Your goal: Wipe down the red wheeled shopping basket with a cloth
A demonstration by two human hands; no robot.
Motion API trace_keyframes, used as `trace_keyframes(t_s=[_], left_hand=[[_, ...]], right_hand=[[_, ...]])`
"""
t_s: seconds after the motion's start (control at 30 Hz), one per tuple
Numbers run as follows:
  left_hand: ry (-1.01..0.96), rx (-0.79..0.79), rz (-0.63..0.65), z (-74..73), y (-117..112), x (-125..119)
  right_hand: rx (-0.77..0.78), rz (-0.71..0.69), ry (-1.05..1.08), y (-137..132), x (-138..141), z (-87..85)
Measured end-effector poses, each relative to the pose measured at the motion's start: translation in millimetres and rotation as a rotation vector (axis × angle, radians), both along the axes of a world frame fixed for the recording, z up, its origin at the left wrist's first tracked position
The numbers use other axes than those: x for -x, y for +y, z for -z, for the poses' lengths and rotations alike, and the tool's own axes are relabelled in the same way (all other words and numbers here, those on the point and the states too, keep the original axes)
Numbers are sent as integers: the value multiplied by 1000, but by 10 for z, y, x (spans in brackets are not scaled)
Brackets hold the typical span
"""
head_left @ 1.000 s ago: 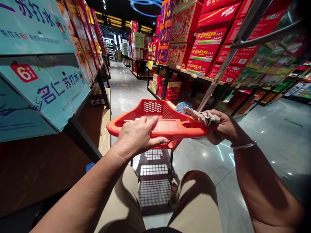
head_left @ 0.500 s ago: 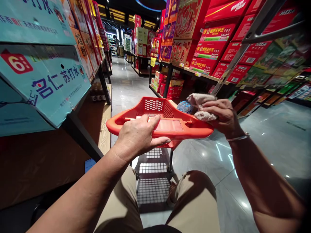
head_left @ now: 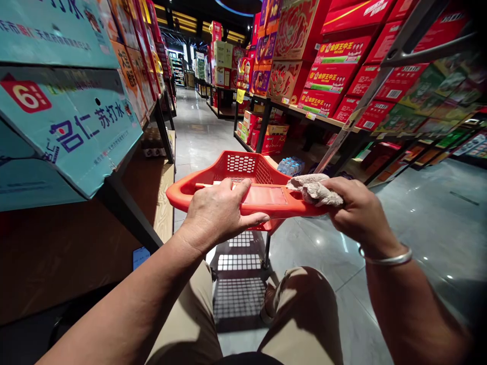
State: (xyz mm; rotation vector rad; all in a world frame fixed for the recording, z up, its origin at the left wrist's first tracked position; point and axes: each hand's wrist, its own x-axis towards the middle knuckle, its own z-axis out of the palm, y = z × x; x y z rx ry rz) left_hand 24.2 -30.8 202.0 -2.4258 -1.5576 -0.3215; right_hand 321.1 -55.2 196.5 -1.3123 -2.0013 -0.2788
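An orange-red plastic shopping cart (head_left: pixel 243 207) stands in front of my knees, its wide handle towards me. My left hand (head_left: pixel 222 210) is closed on the middle of that handle, fingers over the top and thumb along the near side. A crumpled, greyish-white cloth (head_left: pixel 314 190) lies against the handle's right end. My right hand (head_left: pixel 355 210), with a silver bangle on the wrist, grips the cloth at its right side. The fingertips of this hand are partly hidden by the cloth.
Light-blue drink cartons (head_left: pixel 72 126) are stacked close on my left. Red boxes (head_left: pixel 331 76) fill a shelf on the right, with wrapped bottles (head_left: pixel 291 166) below. A grey metal post (head_left: pixel 365 109) slants up at the right. The shiny tiled aisle (head_left: pixel 192 119) runs ahead.
My right hand has brought the cloth down and left onto the right end of the cart handle. The left hand has stayed in place on the handle.
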Motion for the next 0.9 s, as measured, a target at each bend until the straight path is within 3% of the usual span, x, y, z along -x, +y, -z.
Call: trace_keyframes(t_s=[0.2,0.33,0.4,0.5,0.63,0.73,0.8,0.9], left_hand=[[-9,19,3,25,22,-70],[-78,75,-8,54,51,-58],[-100,49,6,51,41,-39],[-97,31,35,27,3,-16],[-101,-1,35,28,-26,-2],[-105,-37,67,53,-20,1],[-99,-30,83,60,-9,6],[-97,21,66,49,25,38]], right_hand=[[-200,-212,-41,-169,1007,83],[-168,-295,-133,-14,1313,-17],[-85,-303,-172,61,1245,-105],[125,-300,-200,153,931,-277],[505,-45,-186,391,428,-491],[702,113,-118,678,260,-535],[754,74,-52,831,304,-505],[737,-145,112,888,542,-433]])
